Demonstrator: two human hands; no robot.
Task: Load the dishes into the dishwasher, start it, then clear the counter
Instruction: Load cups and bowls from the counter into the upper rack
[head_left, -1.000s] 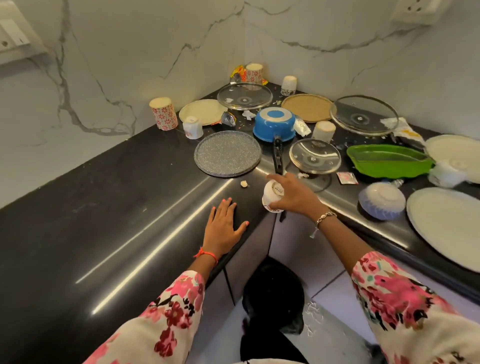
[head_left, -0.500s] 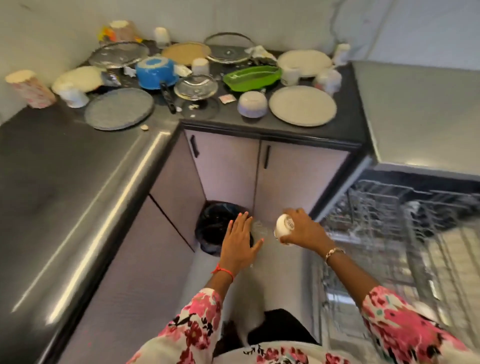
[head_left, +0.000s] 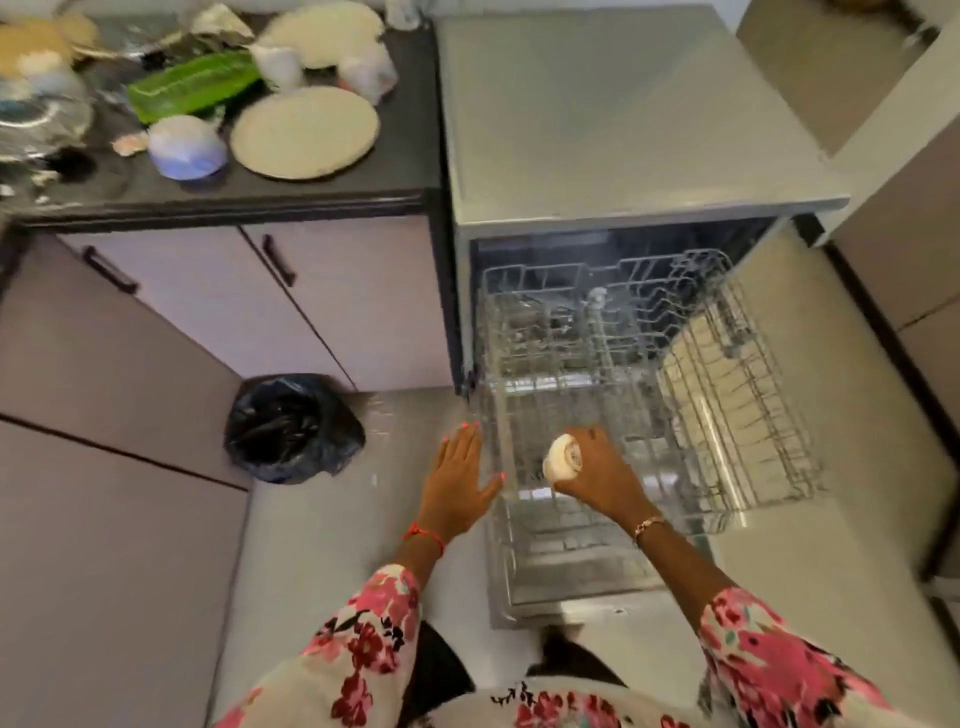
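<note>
White cup (head_left: 563, 458) clasped sideways in right hand (head_left: 602, 475) above wire rack (head_left: 737, 426), left hand (head_left: 460, 480) spread empty; liable to topple if released early.

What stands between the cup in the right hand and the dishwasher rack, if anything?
Nothing visible. The right hand holds the white cup directly over the pulled-out dishwasher rack, whose wires below look bare. The left hand hovers open at the rack's left edge, beside the path rather than in it.
</note>
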